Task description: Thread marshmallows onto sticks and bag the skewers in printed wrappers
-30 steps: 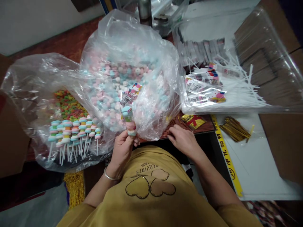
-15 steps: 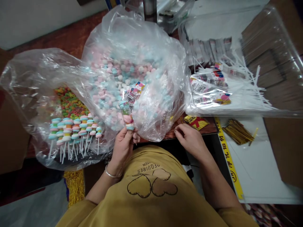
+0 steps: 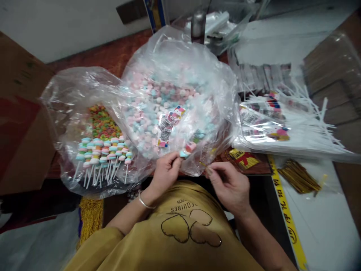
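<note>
My left hand (image 3: 167, 170) is closed on the lower end of a marshmallow skewer (image 3: 188, 149) in pink, white, blue and green, which tilts up to the right. It seems to be inside a clear wrapper. My right hand (image 3: 231, 184) pinches a thin gold twist tie (image 3: 203, 164) by one end, apart from the skewer. Behind both hands lies a big clear bag of pastel marshmallows (image 3: 163, 90), with printed wrappers (image 3: 165, 131) on top. To the left, several marshmallow skewers (image 3: 105, 148) with white sticks rest on a bag of colourful gummy rings (image 3: 103, 122).
A clear plastic tub (image 3: 284, 152) at the right holds white sticks (image 3: 313, 126) and printed wrappers. Nearer me lie a gold-and-red packet (image 3: 244, 158) and a bundle of gold twist ties (image 3: 299, 176). A cardboard box (image 3: 22, 158) stands at the left, a bottle (image 3: 198, 26) at the back.
My right hand now has a gold twist tie and has lifted it away from the gold packet area. My left hand has tilted the skewer to the right. The view has shifted.
</note>
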{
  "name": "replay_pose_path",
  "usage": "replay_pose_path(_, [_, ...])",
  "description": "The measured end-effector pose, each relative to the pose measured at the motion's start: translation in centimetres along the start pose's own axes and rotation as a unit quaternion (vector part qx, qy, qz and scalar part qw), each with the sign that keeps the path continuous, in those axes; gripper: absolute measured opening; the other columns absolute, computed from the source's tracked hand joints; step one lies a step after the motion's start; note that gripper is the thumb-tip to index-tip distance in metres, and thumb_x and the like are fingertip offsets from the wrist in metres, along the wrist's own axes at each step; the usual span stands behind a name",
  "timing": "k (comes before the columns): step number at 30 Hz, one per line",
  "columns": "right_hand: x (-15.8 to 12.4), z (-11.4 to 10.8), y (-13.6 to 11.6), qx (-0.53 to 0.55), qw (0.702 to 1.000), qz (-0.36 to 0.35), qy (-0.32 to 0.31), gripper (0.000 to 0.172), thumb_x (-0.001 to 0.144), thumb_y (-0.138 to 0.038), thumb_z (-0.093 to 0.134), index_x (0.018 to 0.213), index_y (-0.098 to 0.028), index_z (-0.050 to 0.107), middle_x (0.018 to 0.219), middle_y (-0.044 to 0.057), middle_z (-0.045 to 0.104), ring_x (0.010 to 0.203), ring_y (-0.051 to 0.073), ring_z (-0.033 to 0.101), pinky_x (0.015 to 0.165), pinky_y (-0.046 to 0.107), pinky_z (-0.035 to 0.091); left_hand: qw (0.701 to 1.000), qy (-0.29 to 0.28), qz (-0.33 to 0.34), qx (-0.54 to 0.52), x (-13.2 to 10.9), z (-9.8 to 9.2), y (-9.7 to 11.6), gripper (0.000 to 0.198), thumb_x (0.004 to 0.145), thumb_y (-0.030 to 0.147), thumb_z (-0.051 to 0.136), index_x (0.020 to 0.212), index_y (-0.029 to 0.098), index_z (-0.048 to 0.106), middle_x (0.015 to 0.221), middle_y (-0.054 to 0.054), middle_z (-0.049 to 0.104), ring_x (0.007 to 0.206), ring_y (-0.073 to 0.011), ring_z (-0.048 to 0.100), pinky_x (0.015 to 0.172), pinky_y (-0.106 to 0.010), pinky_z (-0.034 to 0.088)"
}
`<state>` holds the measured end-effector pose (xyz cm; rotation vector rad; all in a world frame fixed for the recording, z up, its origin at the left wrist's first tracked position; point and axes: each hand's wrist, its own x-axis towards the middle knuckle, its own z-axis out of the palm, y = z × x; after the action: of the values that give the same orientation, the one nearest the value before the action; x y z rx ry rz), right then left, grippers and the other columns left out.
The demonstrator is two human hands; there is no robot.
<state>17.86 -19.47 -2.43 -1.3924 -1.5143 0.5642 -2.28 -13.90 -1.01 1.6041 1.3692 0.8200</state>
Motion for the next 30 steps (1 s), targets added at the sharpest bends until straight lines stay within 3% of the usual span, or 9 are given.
replay_pose_path(4, [1.1, 3.9, -1.7, -0.033, 0.996, -0.070, 0.035, 0.011, 0.100, -0.023, 0.062, 0.091, -0.020, 0.067, 0.070, -0.002, 0.073, 0.053, 0.011, 0.066, 0.055, 0.022, 0.047, 0.990, -0.001, 0.088, 0.108, 0.5, 0.9, 1.1, 0.023, 0.090, 0.014, 0.050, 0.068, 0.019, 0.050, 0.068, 0.002, 0.051, 0.067, -0.0123, 0.047, 0.065, -0.026, 0.034])
replay_pose_path(7, [1.7, 5.2, -1.5, -0.094, 0.988, -0.113, 0.050, 0.017, 0.103, -0.024, 0.059, 0.088, -0.018, 0.066, 0.067, 0.000, 0.072, 0.051, 0.012, 0.065, 0.055, 0.024, 0.044, 0.987, -0.015, 0.112, 0.112, 0.2, 1.0, 1.2, 0.026, 0.093, 0.012, 0.046, 0.069, 0.020, 0.040, 0.071, 0.002, 0.046, 0.068, -0.0126, 0.043, 0.065, -0.027, 0.031])
replay_pose_path(11, [1.6, 5.4, -1.3, -0.152, 0.974, -0.156, 0.058, 0.020, 0.104, -0.020, 0.056, 0.086, -0.018, 0.065, 0.066, 0.001, 0.071, 0.053, 0.013, 0.064, 0.057, 0.027, 0.042, 0.995, -0.047, 0.083, 0.034, -0.1, 0.8, 1.4, 0.031, 0.100, 0.021, 0.043, 0.070, 0.020, 0.040, 0.073, 0.001, 0.047, 0.071, -0.0130, 0.043, 0.068, -0.027, 0.033])
replay_pose_path(14, [1.4, 5.5, -1.6, -0.153, 0.974, -0.163, 0.045, 0.016, 0.104, -0.018, 0.054, 0.093, -0.017, 0.066, 0.070, 0.003, 0.071, 0.059, 0.015, 0.066, 0.061, 0.027, 0.046, 0.999, -0.029, 0.037, -0.011, 0.2, 0.8, 1.4, 0.038, 0.103, 0.032, 0.044, 0.067, 0.020, 0.041, 0.070, 0.002, 0.044, 0.068, -0.0128, 0.041, 0.066, -0.027, 0.033])
replay_pose_path(18, [1.0, 5.5, -1.8, -0.092, 0.987, -0.130, 0.013, 0.013, 0.103, -0.017, 0.054, 0.106, -0.014, 0.067, 0.086, 0.007, 0.074, 0.075, 0.017, 0.071, 0.072, 0.027, 0.053, 0.997, -0.015, -0.027, -0.069, 0.7, 0.8, 1.0, 0.035, 0.100, 0.037, 0.049, 0.070, 0.019, 0.048, 0.069, 0.003, 0.044, 0.067, -0.0123, 0.039, 0.064, -0.026, 0.032])
replay_pose_path(22, [0.7, 5.2, -1.8, -0.031, 0.997, -0.071, 0.001, 0.011, 0.099, -0.017, 0.058, 0.094, -0.018, 0.067, 0.080, 0.002, 0.072, 0.070, 0.015, 0.069, 0.068, 0.025, 0.053, 0.991, -0.019, -0.073, -0.113, 0.7, 0.7, 0.3, 0.035, 0.098, 0.041, 0.052, 0.071, 0.018, 0.052, 0.067, 0.004, 0.045, 0.065, -0.0117, 0.039, 0.062, -0.025, 0.032])
replay_pose_path(30, [1.0, 5.5, -1.7, 0.049, 0.996, 0.071, 0.010, 0.018, 0.092, -0.026, 0.065, 0.076, -0.020, 0.066, 0.063, -0.003, 0.067, 0.052, 0.012, 0.059, 0.054, 0.022, 0.047, 0.998, -0.014, -0.011, -0.053, 0.4, 1.0, 0.2, 0.032, 0.098, 0.034, 0.052, 0.071, 0.018, 0.054, 0.072, 0.001, 0.052, 0.072, -0.0132, 0.046, 0.069, -0.026, 0.036])
